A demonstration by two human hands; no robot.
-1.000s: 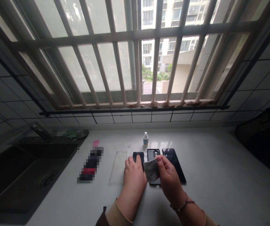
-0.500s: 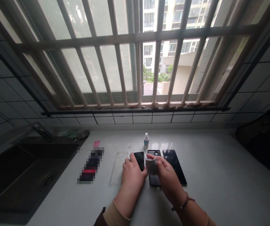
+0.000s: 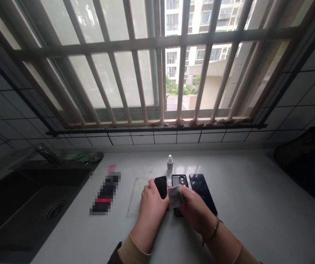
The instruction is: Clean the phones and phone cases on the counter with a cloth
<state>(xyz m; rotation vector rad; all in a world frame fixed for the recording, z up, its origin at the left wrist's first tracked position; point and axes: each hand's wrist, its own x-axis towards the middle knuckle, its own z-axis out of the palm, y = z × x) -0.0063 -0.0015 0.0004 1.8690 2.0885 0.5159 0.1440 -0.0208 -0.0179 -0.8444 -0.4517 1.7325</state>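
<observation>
My left hand (image 3: pixel 153 200) is closed around the sides of a black smartphone (image 3: pixel 161 186) on the white counter; its lower part is hidden under the hand. In my right hand (image 3: pixel 193 205) is a small folded grey cloth (image 3: pixel 175 197), pinched between thumb and fingers just right of the phone. Beneath the cloth lies a dark phone case (image 3: pixel 175 179) with camera cut-outs, partly covered. Another black phone (image 3: pixel 203 190) rests flat to the right of that case. A clear phone case (image 3: pixel 135 196) lies left of my left hand. Behind the phones stands a small white-capped bottle (image 3: pixel 170 164).
On the left is a dark sink (image 3: pixel 36 205) with a faucet (image 3: pixel 47 154). A pink slip (image 3: pixel 111 168) and a blurred-out dark item (image 3: pixel 105 194) lie beside it. A black bag (image 3: pixel 308 165) sits at the far right. A barred window rises behind the counter (image 3: pixel 251 198).
My right hand has turned and lowered slightly, and the cloth now hangs flatter and a little further left. My left hand stays on the phone. The view has shifted slightly.
</observation>
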